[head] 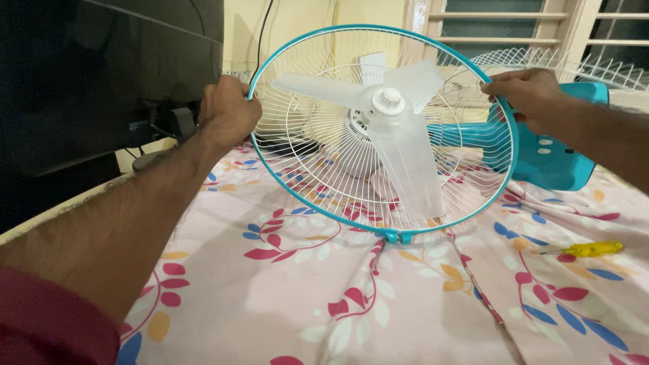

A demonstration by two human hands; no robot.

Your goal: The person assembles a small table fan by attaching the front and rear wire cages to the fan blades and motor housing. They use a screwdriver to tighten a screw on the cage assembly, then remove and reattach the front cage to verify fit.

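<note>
Bed [284,297] carried everything, covered by a pink sheet with red, blue and yellow leaf print. Fan guard [382,132], a round white wire cage with a teal rim, stood tilted upright near the far middle of the bed, its teal clip at the bottom touching the sheet. Clear three-blade propeller [392,122] sat inside on the hub. Teal fan body [547,152] lay behind it toward the far right edge, second wire grille [574,67] beyond that. Left hand [228,111] was closed on the guard's left rim, right hand [524,94] closed on the right rim. Judgement: cage is light, springy, thin wires bend easily; blades look brittle. Hold at the rim, opposite sides, not the wires. Yellow-handled screwdriver [587,249] lay near the bed's right edge, apart from both hands. No packages or labels visible.
</note>
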